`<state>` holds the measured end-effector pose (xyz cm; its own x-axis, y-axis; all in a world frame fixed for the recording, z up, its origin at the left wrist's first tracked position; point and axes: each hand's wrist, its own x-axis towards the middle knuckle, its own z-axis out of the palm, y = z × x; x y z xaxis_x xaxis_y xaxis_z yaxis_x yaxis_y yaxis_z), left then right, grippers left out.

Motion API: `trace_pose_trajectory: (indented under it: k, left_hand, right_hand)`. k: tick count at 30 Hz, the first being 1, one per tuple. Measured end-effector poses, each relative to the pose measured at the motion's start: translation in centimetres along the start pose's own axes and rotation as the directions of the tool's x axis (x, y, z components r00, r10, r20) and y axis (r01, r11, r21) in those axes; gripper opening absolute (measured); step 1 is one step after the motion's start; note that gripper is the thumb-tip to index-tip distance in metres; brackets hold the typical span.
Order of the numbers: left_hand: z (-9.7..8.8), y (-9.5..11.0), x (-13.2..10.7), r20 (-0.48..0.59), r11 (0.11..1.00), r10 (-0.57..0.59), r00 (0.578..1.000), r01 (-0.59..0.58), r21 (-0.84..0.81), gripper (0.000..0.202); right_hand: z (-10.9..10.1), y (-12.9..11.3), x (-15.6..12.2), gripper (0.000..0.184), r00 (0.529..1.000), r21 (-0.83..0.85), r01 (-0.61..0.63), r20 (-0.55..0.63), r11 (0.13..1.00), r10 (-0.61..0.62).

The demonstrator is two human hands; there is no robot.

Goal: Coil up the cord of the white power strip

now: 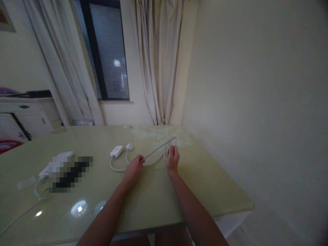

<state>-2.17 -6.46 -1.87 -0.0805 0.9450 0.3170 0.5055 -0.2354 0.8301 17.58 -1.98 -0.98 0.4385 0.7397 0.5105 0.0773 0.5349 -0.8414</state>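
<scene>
A white cable lies on the green table, running from a small white power strip and a white plug to a folded loop at the right. My left hand is closed on the cable near its middle. My right hand pinches the looped end of the same cable, held just above the tabletop.
A second white device with a cord lies at the table's left, beside a blurred patch. A white cabinet stands at the left, curtains and a dark window behind. A bare wall borders the table's right.
</scene>
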Motion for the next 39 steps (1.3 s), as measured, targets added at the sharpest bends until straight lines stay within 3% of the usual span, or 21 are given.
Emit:
trace_pose_trajectory:
  k: [3,7,9,12,15,18,21,23,26,29,32,35,37,39]
  left_hand:
    - [-0.4,-0.5,0.2,-0.086,0.997,-0.058,0.995,0.054,-0.046,0.011]
    - [-0.7,-1.0,0.7,-0.149,0.999,0.003,0.989,0.004,0.046,0.019]
    - [-0.9,-1.2,0.9,-0.173,0.987,0.042,0.984,-0.014,0.16,0.021]
    - [-1.1,-1.2,0.7,-0.194,0.918,0.031,0.981,0.049,0.393,0.026]
    - [-1.0,-1.1,0.3,-0.165,0.869,0.009,0.986,0.074,0.49,0.027]
    - [-0.5,-0.9,0.1,-0.123,0.914,0.072,0.99,-0.016,0.406,0.031]
    - [0.2,-0.7,0.1,-0.042,0.981,0.125,0.991,-0.118,0.153,0.034]
    - [0.5,-0.6,0.1,0.021,0.992,0.121,0.992,-0.121,-0.036,0.038]
    - [0.6,-0.4,0.0,0.055,0.983,0.094,0.994,-0.084,-0.165,0.05]
    - [0.7,-0.1,0.0,0.043,0.99,0.093,0.995,-0.088,-0.113,0.046]
    - [0.8,0.0,0.1,0.011,0.993,0.098,0.995,-0.097,-0.063,0.042]
    - [0.8,0.1,0.1,-0.03,0.994,0.088,0.996,-0.09,-0.059,0.043]
    - [0.6,0.0,0.1,-0.059,0.995,0.088,0.994,-0.091,-0.046,0.044]
    - [0.5,0.0,0.0,-0.078,0.996,0.089,0.993,-0.09,-0.015,0.045]
  right_hand:
    - [0.3,-0.4,-0.2,0.031,0.999,0.091,-0.029,-0.038,0.995,0.033]
    - [0.3,-1.1,-0.1,0.046,0.993,0.183,-0.103,-0.032,0.978,0.11]
    - [0.2,-1.2,0.0,0.05,0.993,0.143,-0.111,-0.021,0.983,0.116]
    - [0.0,-1.2,-0.2,0.051,0.997,0.036,-0.071,0.02,0.997,0.07]
    - [0.1,-1.3,-1.1,0.047,0.987,-0.081,0.047,0.157,0.996,-0.034]
    - [0.5,-1.6,-2.4,0.04,0.912,-0.151,0.232,0.379,0.961,-0.16]
    - [0.9,-1.9,-3.4,0.034,0.764,-0.167,0.345,0.622,0.924,-0.173]
    - [1.0,-1.9,-3.8,0.033,0.682,-0.191,0.359,0.722,0.914,-0.118]
    - [1.1,-2.0,-3.9,0.032,0.648,-0.188,0.296,0.76,0.937,-0.052]
    - [1.3,-2.1,-3.9,0.031,0.663,-0.103,0.189,0.747,0.977,-0.049]
    - [1.7,-1.8,-3.8,0.038,0.714,-0.035,0.029,0.7,0.999,0.004]
    - [1.9,-0.8,-3.2,0.041,0.82,-0.004,-0.11,0.565,0.994,0.093]
    - [1.7,0.2,-2.4,0.036,0.907,-0.065,-0.114,0.4,0.991,0.131]
    - [1.2,1.4,-1.6,0.026,0.957,-0.206,-0.091,0.251,0.974,0.143]
